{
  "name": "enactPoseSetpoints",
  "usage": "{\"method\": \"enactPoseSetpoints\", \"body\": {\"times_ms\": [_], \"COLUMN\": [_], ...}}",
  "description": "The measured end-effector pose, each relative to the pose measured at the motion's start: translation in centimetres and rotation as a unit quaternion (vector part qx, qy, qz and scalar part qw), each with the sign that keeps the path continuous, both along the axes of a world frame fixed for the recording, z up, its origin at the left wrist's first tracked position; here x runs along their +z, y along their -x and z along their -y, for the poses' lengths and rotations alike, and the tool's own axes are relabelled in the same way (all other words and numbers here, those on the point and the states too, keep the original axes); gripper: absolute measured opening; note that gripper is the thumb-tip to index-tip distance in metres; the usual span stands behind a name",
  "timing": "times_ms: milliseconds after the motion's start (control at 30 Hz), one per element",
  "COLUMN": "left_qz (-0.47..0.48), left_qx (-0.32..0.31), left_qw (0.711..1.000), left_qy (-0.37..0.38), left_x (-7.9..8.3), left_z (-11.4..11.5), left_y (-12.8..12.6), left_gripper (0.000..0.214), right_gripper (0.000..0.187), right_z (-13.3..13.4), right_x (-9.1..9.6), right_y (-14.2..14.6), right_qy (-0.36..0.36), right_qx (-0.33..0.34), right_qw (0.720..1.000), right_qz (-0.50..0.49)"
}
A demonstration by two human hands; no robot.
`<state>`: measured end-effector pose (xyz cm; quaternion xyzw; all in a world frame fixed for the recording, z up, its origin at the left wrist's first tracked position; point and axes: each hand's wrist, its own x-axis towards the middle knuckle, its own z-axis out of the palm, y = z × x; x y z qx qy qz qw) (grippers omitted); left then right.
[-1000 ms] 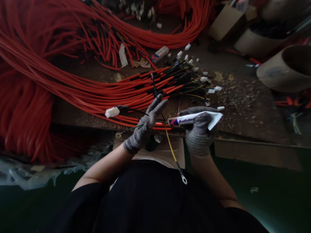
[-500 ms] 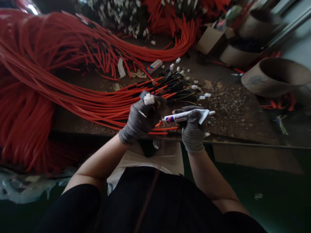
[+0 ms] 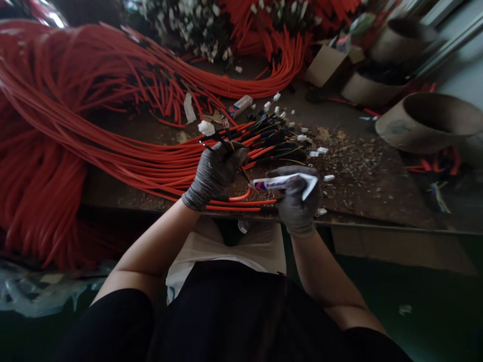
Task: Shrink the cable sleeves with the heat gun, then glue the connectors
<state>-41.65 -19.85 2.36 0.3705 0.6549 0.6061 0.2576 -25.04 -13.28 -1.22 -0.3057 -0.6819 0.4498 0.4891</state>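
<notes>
Both my hands wear grey gloves. My left hand (image 3: 217, 171) is closed on the dark wires of a cable, whose white connector (image 3: 206, 128) sticks out above the fingers. A thin wire end shows beside that connector. In my right hand (image 3: 300, 201) is a white glue tube (image 3: 277, 183) with blue and red print, its nozzle pointing left toward the wires. The nozzle lies close to a wire below my left fingers; whether they touch I cannot tell. Under both hands runs a bundle of orange cables (image 3: 158, 156) ending in black wires (image 3: 277, 141) and white connectors.
A small printed box (image 3: 240, 106) lies behind the cable ends. More orange cable (image 3: 41, 90) is heaped at left. Cardboard rings (image 3: 407, 133) and an open carton (image 3: 326, 64) stand at right. Small scraps (image 3: 354, 166) litter the table right of my hands.
My left hand has turned and shifted slightly left, so the white connector now stands farther up and left, with the wires showing. The glue tube has moved slightly left and looks blurred.
</notes>
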Motion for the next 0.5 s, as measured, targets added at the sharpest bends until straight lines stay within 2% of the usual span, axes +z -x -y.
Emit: {"method": "enactPoseSetpoints", "body": {"times_ms": [100, 167, 233, 267, 333, 400, 433, 500], "left_qz": [-0.006, -0.054, -0.116, -0.153, -0.239, -0.329, -0.359, -0.390], "left_qx": [0.004, 0.002, -0.040, -0.094, -0.239, -0.355, -0.380, -0.391], "left_qw": [1.000, 0.998, 0.992, 0.984, 0.941, 0.874, 0.851, 0.834], "left_qy": [0.021, 0.019, 0.010, 0.001, -0.029, -0.048, -0.042, -0.012], "left_x": [0.3, 0.4, 0.2, 0.0, -0.5, -1.1, -1.4, -1.8], "left_z": [1.4, 3.0, 4.8, 5.7, 7.1, 7.8, 8.0, 7.9], "left_y": [-0.4, -1.5, -3.3, -4.4, -6.7, -8.6, -9.3, -10.1], "left_gripper": [0.017, 0.018, 0.019, 0.019, 0.020, 0.024, 0.027, 0.032], "right_gripper": [0.029, 0.033, 0.035, 0.035, 0.037, 0.039, 0.040, 0.039], "right_z": [-0.3, -0.5, -0.8, -0.9, -1.4, -1.8, -1.9, -1.9], "right_x": [-0.7, -0.8, -0.6, -0.4, -0.1, 0.1, 0.2, 0.6], "right_y": [0.8, 0.7, -0.5, -1.2, -2.8, -3.9, -4.1, -4.0], "right_qy": [0.138, 0.182, 0.193, 0.194, 0.198, 0.203, 0.203, 0.194], "right_qx": [-0.025, -0.012, 0.023, 0.052, 0.122, 0.177, 0.192, 0.208], "right_qw": [0.985, 0.976, 0.977, 0.978, 0.973, 0.963, 0.959, 0.957], "right_qz": [-0.097, -0.116, -0.088, -0.063, -0.011, 0.025, 0.040, 0.058]}}
